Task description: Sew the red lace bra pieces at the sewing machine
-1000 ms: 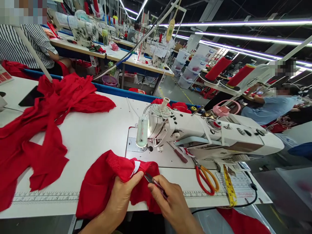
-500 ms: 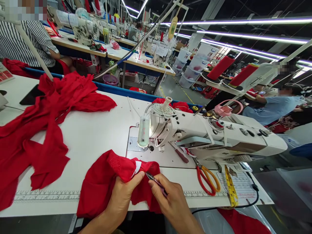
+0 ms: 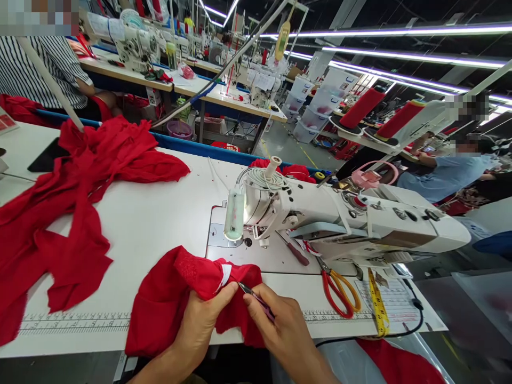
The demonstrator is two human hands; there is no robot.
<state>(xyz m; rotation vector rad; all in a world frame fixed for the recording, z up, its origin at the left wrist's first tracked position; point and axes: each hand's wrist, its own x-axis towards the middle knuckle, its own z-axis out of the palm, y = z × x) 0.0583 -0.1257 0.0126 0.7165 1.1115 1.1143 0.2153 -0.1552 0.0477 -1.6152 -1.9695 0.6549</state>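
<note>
A garment-sewing workshop: a white industrial sewing machine (image 3: 320,210) on a white ruler-marked table (image 3: 152,213), tall red thread cones (image 3: 363,109), further white sewing machines (image 3: 136,45) in rows under long white strip lights (image 3: 400,32).

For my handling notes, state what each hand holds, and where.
Left hand: the red cloth, beside its white strip. Right hand: the small pointed tool, by its body behind the metal tip.

Ceiling tubes (image 3: 412,56) glow white against a dark ceiling (image 3: 456,10), brightening the tabletop (image 3: 160,218), while wide-angle distortion stretches the edges.
</note>
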